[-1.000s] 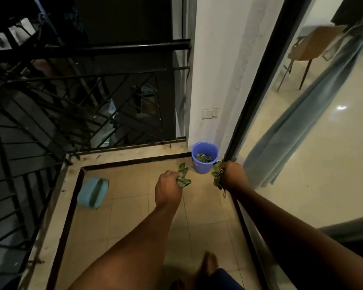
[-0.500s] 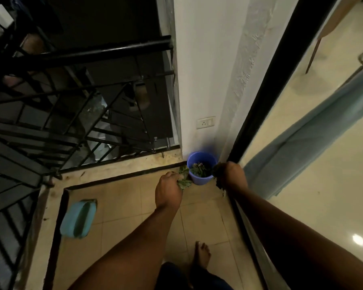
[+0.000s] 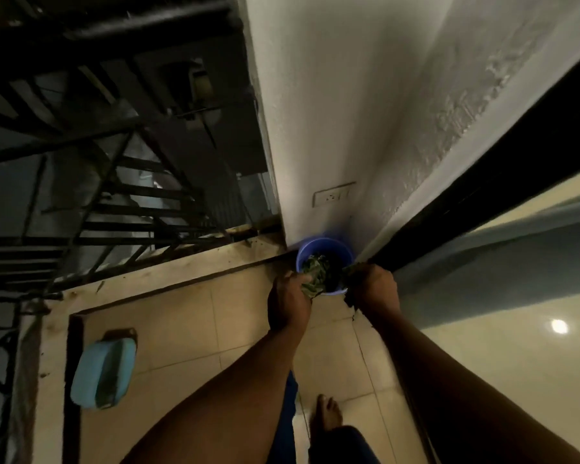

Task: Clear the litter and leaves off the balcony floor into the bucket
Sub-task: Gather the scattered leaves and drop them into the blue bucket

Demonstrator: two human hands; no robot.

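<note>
Both hands at the blue bucket [image 3: 325, 249], which sits in the corner where the white wall [image 3: 315, 128] meets the black door frame [image 3: 482, 202]. Left hand [image 3: 288, 303] at the bucket's near-left rim, fingers curled round a clump of green leaves [image 3: 312, 279] that hangs over the rim and partly inside. Right hand [image 3: 372, 288] at the near-right rim, fingers curled; looks like it grips dark leaf bits, hard to tell in the dim light. Bucket mouth lies just ahead of both sets of knuckles, left-hand clump nearer the opening; release likely drops it in. More leaves already inside. Wall sits tight behind the bucket, so no room to overshoot. Left of bucket and well apart: a teal dustpan-like thing [image 3: 103, 373] on the tiled floor [image 3: 181, 329], railing [image 3: 114, 209] beyond. Bare foot [image 3: 327, 413] near the bottom.
</note>
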